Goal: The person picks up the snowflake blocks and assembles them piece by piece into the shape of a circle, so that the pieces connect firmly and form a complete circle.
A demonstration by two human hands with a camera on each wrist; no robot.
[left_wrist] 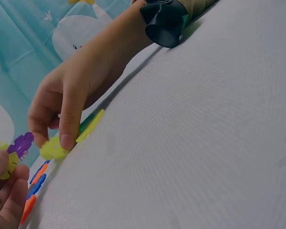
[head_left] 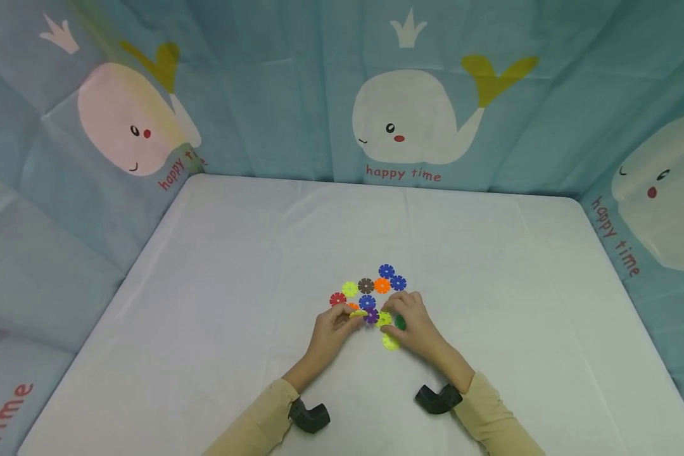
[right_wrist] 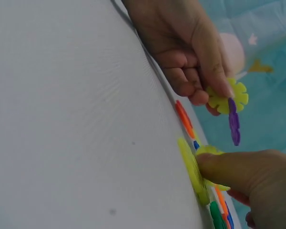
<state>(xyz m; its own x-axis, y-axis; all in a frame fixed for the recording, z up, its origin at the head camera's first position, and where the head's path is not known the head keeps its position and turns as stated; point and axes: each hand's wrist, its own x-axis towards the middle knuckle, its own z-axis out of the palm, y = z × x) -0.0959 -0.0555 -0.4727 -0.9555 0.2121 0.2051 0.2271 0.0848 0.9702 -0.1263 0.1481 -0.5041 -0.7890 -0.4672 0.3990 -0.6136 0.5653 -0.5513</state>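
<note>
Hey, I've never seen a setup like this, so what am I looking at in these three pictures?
There's no robot here, just a person's two bare hands: the left hand and the right hand. The wide picture comes from a camera on the person's head, looking forward and down. The other two come from cameras worn on the wrists, one each; the black pieces there are probably those. On the white table lie small notched discs, including a red disc, a dark disc and blue discs. The left hand pinches a yellow disc, which looks joined to a purple disc. The right hand pinches a yellow-green disc.
</note>
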